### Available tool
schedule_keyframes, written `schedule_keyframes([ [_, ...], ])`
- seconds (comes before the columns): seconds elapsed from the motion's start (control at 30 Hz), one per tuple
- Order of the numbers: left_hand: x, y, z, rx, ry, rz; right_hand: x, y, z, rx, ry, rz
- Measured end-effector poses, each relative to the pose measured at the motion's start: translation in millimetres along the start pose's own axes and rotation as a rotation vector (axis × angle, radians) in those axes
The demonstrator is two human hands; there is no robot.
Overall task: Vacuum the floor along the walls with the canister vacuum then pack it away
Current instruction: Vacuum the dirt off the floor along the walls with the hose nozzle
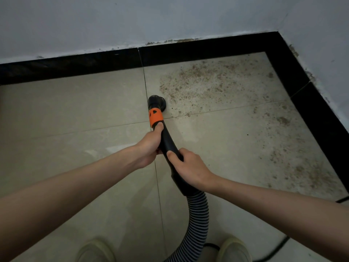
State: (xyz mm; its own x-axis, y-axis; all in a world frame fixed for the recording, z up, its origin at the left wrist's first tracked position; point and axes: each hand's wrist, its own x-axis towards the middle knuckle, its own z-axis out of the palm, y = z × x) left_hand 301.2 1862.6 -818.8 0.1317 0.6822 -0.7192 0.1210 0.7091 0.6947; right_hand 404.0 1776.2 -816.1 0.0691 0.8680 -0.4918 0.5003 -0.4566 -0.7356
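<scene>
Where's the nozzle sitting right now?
Head view, centre: the nozzle sits on the floor tile at the left edge of the dirt patch, short of the black skirting.

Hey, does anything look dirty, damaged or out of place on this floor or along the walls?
Yes. Brown gritty debris is scattered over the tile floor toward the right corner, just ahead of the vacuum nozzle. Brownish staining also shows where the wall meets the black baseboard, looking like crumbling paint or damp.

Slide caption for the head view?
Both hands grip the vacuum wand, nozzle beside corner dirt.
</scene>
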Motion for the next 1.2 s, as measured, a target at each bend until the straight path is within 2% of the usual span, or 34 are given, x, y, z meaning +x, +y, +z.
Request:
schedule_keyframes([
  [0.2,-6.9,-17.0,22.3,0.026,-0.027,0.024,-10.0,9.3,-1.4,-0.04,0.051,0.097],
  [0.53,-17.6,-38.9,47.7,0.037,-0.085,0.034,-36.5,35.0,-7.6,-0.002,0.093,0.106],
  [0.87,15.7,-13.4,15.8,0.039,0.156,0.123,17.6,2.7,1.0,-0.087,0.033,0.002],
  [1.03,21.2,0.8,-5.4,-0.047,0.081,0.079,29.5,-9.9,7.4,-0.087,0.002,-0.023],
  [1.2,19.5,-12.6,-14.3,-0.167,-0.008,0.026,1.4,4.5,7.5,-0.13,-0.107,0.003],
])
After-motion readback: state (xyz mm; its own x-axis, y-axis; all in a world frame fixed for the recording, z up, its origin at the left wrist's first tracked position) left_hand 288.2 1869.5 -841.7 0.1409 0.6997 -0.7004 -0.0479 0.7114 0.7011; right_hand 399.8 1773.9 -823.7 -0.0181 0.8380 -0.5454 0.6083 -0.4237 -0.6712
